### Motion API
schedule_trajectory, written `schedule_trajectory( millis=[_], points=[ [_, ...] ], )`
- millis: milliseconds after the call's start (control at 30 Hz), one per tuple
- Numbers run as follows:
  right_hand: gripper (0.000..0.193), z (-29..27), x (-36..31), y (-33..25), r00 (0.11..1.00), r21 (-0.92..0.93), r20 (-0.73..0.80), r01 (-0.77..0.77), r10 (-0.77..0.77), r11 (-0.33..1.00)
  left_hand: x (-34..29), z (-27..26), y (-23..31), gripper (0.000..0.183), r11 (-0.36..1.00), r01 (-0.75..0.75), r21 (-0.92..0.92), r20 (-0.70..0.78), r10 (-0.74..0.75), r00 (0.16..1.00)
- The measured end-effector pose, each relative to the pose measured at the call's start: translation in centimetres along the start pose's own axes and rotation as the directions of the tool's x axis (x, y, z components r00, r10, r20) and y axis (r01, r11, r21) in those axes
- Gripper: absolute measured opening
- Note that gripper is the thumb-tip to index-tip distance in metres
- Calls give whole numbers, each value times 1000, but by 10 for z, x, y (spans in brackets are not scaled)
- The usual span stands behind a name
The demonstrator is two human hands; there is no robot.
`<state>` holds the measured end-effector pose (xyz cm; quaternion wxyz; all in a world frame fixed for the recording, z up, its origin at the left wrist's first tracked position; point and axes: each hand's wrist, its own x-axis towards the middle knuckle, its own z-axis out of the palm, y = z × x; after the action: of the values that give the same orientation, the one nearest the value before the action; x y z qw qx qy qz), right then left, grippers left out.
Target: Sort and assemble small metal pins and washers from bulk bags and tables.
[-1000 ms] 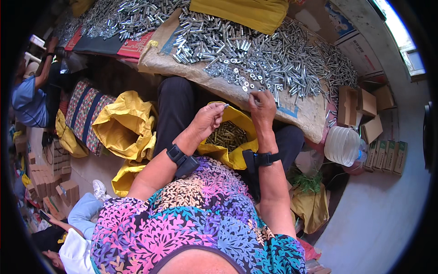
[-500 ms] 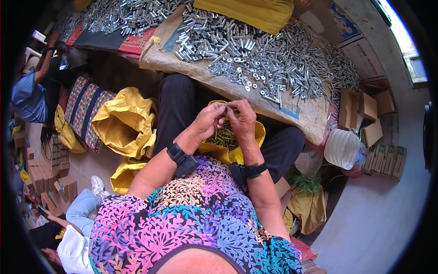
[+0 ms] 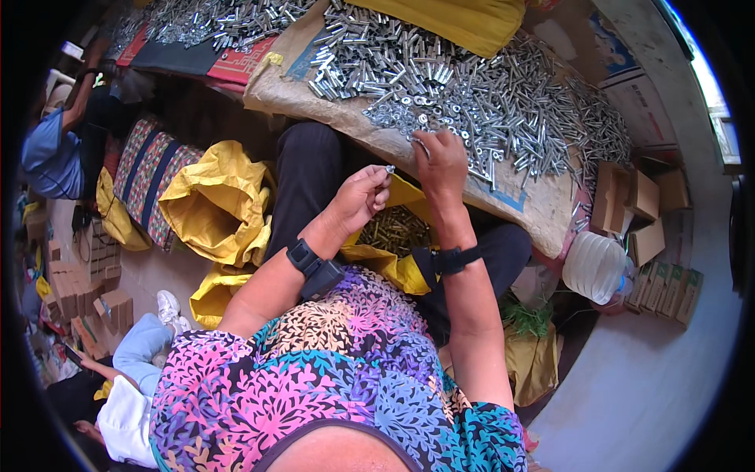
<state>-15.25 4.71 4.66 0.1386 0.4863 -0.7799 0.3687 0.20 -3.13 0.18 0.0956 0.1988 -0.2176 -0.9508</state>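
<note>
My left hand (image 3: 360,197) is raised over my lap, thumb and forefinger pinched on a small silvery metal fastener (image 3: 389,168) whose tip shows. My right hand (image 3: 442,167) reaches to the near edge of the work surface, its fingertips closed together beside the loose washers (image 3: 405,116). Whatever those fingertips hold is too small to tell. Behind the washers lies a wide heap of metal sleeves and bolts (image 3: 511,110). Between my knees, below both hands, a yellow sack (image 3: 401,271) holds many brass-coloured metal pieces (image 3: 397,230).
An open yellow sack (image 3: 212,204) stands left of my knee beside a patterned bag (image 3: 149,181). To the right are open cardboard boxes (image 3: 629,193), a clear plastic jug (image 3: 591,267) and several small boxes (image 3: 668,291). Other people sit at the left.
My hands were together over the sack and have come apart. The right has moved forward to the washers at the surface's edge; the left stays near its place, still pinching.
</note>
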Motion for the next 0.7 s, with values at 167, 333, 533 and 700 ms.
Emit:
schedule_trajectory(
  millis=[167,333,533,700],
  points=[
    [13,8,7,7,994,-126,106,26,-13,992,0,-4,-2,10,1000,8,-25,-12,-9,1000],
    [8,7,2,18,997,-31,75,29,-26,999,1,-6,-4,10,1000,-4,-1,-6,4,1000],
    [8,0,-12,22,999,-44,41,29,-27,999,-3,-1,-7,11,1000,9,24,11,-9,1000],
    [7,-9,-23,15,1000,34,-20,-6,7,999,-7,0,-7,11,999,8,38,18,-9,1000]
  ],
)
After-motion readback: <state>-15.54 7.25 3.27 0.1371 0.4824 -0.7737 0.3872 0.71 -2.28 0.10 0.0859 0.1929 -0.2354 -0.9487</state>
